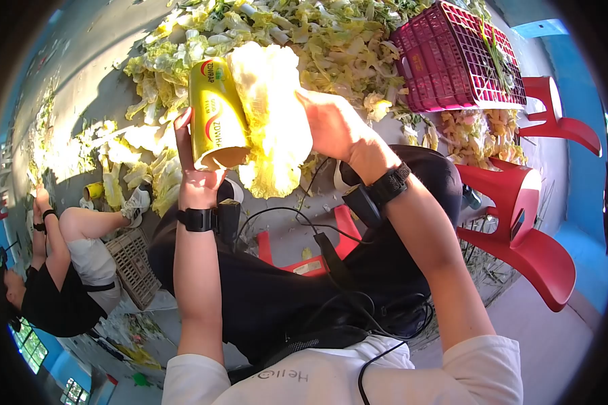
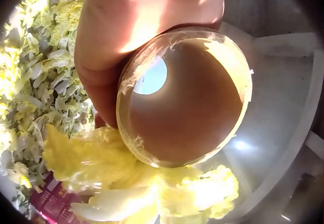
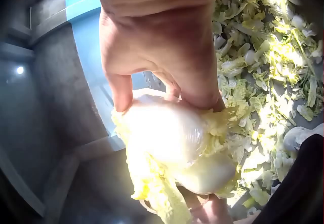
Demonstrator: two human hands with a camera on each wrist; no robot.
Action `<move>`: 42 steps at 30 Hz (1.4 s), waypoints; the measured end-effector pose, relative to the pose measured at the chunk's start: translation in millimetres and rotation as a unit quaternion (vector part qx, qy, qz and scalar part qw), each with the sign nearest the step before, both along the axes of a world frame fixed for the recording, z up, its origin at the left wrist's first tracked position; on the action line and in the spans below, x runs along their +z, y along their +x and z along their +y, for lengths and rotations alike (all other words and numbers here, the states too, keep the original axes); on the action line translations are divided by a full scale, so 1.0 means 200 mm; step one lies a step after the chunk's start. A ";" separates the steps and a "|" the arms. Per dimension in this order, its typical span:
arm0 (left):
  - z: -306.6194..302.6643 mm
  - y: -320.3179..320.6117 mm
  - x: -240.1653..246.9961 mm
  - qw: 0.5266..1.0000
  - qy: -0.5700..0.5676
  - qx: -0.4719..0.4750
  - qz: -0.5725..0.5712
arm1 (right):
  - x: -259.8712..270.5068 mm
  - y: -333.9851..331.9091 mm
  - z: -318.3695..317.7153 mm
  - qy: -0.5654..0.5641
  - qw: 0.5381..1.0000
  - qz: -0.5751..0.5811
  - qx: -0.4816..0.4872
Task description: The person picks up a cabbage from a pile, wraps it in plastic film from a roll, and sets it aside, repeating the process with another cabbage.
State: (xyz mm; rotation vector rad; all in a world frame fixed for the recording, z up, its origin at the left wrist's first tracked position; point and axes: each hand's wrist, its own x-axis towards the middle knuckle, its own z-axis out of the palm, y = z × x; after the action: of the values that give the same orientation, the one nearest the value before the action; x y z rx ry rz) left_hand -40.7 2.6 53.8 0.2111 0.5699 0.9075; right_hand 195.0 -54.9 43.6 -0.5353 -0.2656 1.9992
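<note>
My left hand (image 1: 201, 181) grips a yellow roll of cling film (image 1: 216, 111) with printed lettering. Its hollow cardboard core faces the left wrist camera, and the hand (image 2: 147, 24) curls round its side. Right beside the roll, my right hand (image 1: 334, 125) holds a Chinese cabbage (image 1: 270, 121) with frilly yellow leaves. The right wrist view shows that hand's fingers (image 3: 120, 95) spread over the white stem end of the cabbage (image 3: 164, 128). Cabbage and roll overlap in the head view, both raised above my lap.
Cabbage leaves (image 1: 344, 47) lie heaped on the floor ahead. A magenta crate (image 1: 419, 67) stands at the right, near red stools (image 1: 520, 216). Another person (image 1: 54, 270) sits at the left beside a beige crate (image 1: 134, 266). Black cables (image 1: 304, 216) run across my lap.
</note>
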 end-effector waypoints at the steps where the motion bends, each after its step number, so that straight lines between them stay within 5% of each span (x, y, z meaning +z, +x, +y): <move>1: 0.00 0.00 0.02 1.000 -0.004 0.005 -0.012 | 0.03 0.01 0.00 0.002 1.000 -0.004 0.010; 5: -0.04 0.04 0.02 0.999 -0.020 -0.009 0.036 | 0.08 -0.01 -0.06 -0.002 0.989 -0.145 -0.031; 7: -0.08 0.08 0.03 1.000 -0.014 0.004 0.028 | 0.02 -0.03 -0.06 0.156 0.951 -0.262 -0.041; 9: -0.10 0.09 0.05 1.000 0.006 0.005 0.016 | -0.02 -0.05 -0.06 -0.028 0.999 0.022 -0.029; 12: -0.07 0.09 0.03 0.995 0.027 0.011 0.097 | -0.04 -0.07 -0.07 -0.028 0.998 0.030 -0.037; 15: -0.05 0.11 0.09 0.998 0.008 -0.013 0.054 | -0.04 -0.10 -0.06 -0.024 0.997 0.030 -0.071; 18: 0.01 0.05 0.03 0.983 -0.028 -0.048 0.173 | -0.09 -0.09 -0.05 -0.040 0.995 -0.063 -0.071; 21: -0.08 0.08 0.15 0.983 0.048 0.020 0.177 | -0.13 -0.08 -0.05 -0.053 0.992 -0.097 -0.060; 24: -0.12 0.04 0.11 0.990 0.062 0.043 0.120 | -0.08 -0.09 -0.04 -0.082 0.996 -0.007 -0.037; 29: -0.11 -0.01 0.06 0.985 0.115 0.057 0.114 | -0.07 -0.10 -0.06 -0.002 0.992 -0.122 -0.035; 31: -0.10 -0.02 0.15 0.994 0.043 0.030 0.097 | -0.07 -0.10 -0.08 0.012 0.994 -0.105 -0.021; 34: -0.07 -0.03 0.18 0.984 0.095 -0.029 0.146 | -0.06 -0.09 -0.07 0.015 0.993 -0.118 -0.007; 36: 0.00 0.00 0.21 0.982 -0.008 -0.045 0.182 | -0.04 -0.08 -0.06 -0.001 0.990 -0.138 0.002; 39: 0.05 -0.05 0.04 0.975 0.077 -0.046 0.204 | 0.01 -0.06 -0.07 -0.039 0.984 -0.176 0.015; 41: 0.01 -0.11 0.07 0.954 0.235 -0.051 0.177 | 0.05 -0.07 -0.06 -0.081 0.975 -0.207 0.025; 42: 0.03 -0.11 0.06 0.940 0.222 -0.047 0.254 | 0.02 -0.06 -0.06 -0.093 0.971 -0.219 0.026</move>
State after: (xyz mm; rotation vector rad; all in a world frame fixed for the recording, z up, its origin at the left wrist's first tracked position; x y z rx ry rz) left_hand -62.7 8.0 66.1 0.8949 0.8175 0.8809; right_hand 182.1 -67.5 47.9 -1.1042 -0.3647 1.9498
